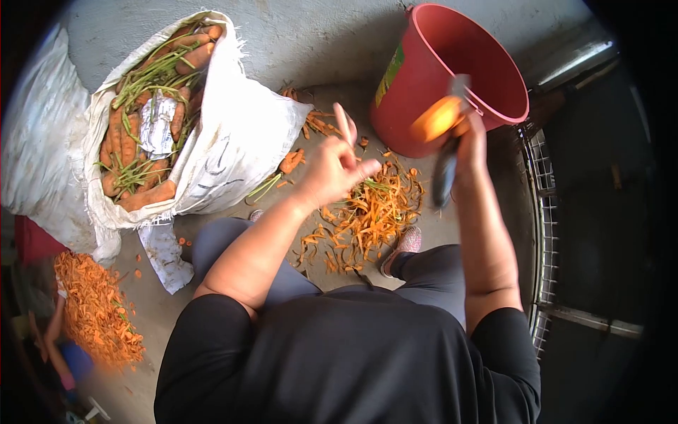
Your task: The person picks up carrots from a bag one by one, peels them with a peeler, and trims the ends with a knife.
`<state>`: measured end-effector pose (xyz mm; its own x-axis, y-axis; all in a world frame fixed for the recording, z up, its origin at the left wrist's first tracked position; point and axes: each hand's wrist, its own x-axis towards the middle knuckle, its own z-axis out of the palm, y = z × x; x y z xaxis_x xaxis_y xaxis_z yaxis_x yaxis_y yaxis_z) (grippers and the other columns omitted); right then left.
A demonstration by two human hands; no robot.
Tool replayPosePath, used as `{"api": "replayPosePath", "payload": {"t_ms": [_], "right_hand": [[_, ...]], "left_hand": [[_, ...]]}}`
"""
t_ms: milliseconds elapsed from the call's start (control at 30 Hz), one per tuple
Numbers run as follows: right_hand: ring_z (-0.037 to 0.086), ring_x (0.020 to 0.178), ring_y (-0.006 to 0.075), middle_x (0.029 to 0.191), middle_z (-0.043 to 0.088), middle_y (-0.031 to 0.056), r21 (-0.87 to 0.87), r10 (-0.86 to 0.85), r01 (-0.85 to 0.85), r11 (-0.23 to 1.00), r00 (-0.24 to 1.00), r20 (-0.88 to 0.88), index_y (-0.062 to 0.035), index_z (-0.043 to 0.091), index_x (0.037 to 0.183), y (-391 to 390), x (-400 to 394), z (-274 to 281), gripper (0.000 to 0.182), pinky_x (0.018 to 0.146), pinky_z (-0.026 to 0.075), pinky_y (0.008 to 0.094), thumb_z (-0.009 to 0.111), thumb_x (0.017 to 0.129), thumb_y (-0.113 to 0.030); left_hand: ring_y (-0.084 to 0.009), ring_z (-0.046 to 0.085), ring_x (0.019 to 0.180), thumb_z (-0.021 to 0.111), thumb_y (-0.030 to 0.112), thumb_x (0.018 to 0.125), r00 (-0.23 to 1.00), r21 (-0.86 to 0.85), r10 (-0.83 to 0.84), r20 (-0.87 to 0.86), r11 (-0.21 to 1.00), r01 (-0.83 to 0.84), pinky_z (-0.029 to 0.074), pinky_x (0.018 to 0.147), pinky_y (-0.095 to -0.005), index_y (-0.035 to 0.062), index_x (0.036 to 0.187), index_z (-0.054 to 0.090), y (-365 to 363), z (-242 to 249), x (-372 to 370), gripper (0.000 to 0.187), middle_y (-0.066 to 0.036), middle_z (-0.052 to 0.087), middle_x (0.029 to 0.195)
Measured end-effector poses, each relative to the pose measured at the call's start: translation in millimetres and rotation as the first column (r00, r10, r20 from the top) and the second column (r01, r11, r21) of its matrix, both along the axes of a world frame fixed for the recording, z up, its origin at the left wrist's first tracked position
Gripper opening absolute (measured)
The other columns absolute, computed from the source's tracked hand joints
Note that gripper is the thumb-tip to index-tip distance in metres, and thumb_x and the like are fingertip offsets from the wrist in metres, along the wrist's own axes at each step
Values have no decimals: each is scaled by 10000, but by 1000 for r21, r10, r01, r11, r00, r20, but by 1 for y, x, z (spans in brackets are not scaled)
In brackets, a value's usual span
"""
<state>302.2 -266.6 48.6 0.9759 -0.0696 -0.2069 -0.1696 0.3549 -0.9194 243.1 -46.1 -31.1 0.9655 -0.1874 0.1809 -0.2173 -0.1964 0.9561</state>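
My left hand (330, 172) is over the peelings, its index finger raised and thumb stretched out, with nothing in it. In front of the red bucket (395, 113), my right hand (469, 145) is closed around a bright orange peeled carrot (436, 119) and a knife with a dark handle (443, 175). Both are smeared by motion, and the fingers partly hide how they are held. Below my hands, a heap of carrot peelings (374, 215) lies on the floor between my feet.
A white sack (233, 141) of unpeeled carrots (127, 141) with green stalks stands at the left. Loose carrots (291, 161) lie beside it. Another peelings pile (95, 307) is at the lower left, near another person's arm (55, 339). Wire mesh (547, 233) runs along the right.
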Motion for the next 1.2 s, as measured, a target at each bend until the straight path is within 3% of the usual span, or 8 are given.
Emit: {"api": "replayPosePath", "payload": {"t_ms": [67,200,333,467,733,833,1033,1200], "right_hand": [[465,468,113,698,534,72,279,-141,119,953,988,61,-43,474,879,-43,57,25,244,403,408,224,486,844,-284],[424,421,88,611,514,50,-183,-473,483,856,876,96,-28,488,943,-76,74,69,306,400,380,221,562,821,-298],[401,405,48,614,512,11,-637,-70,254,728,952,299,-12,522,991,-92,-1,52,347,373,306,209,618,780,-270],[542,586,115,712,566,47,-896,158,380,230,894,420,5,488,1079,-149,-88,-17,424,545,448,275,652,725,-160],[554,848,383,903,568,216,-973,-292,-142,-180,953,-84,-57,393,1099,-140,-264,-52,623,736,436,416,737,619,-257],[512,963,351,1018,525,189,-918,-470,-393,-51,820,-326,-54,390,1110,-123,-282,-47,717,812,414,414,768,567,-330],[454,1023,336,1127,434,157,-969,-108,-37,-244,994,-11,-30,379,1164,-122,-263,-35,784,845,402,410,772,561,-340],[480,984,335,1055,482,167,-991,86,28,133,995,40,-22,474,1077,-85,-220,-17,527,839,398,390,711,670,-258]], "left_hand": [[-54,486,514,632,31,757,981,-138,145,-133,977,-163,392,380,-204,57,656,344,18,28,0,307,-60,521,736],[-131,567,681,584,-82,700,918,-42,372,139,928,-370,460,567,-224,96,1229,291,79,40,18,630,-67,517,835],[-147,583,706,630,47,659,710,54,701,72,708,-704,461,647,-286,43,1146,441,198,41,35,522,-71,597,769],[-234,589,806,599,144,711,394,560,796,460,84,-824,436,765,-329,321,1333,255,298,51,25,733,-83,574,1075],[-321,571,915,701,299,637,339,754,840,423,-118,-647,446,803,-393,56,1161,484,339,28,25,618,-177,599,976],[-313,561,941,710,314,634,329,798,894,305,-51,-601,440,819,-394,40,1128,496,333,37,25,604,-173,583,1019],[-281,552,965,699,329,632,298,798,917,263,-33,-602,436,829,-372,22,1048,532,306,67,9,543,-157,546,1103],[-267,593,763,695,312,668,437,673,775,457,20,-739,461,701,-384,36,1170,449,324,40,10,623,-167,609,885]]}}
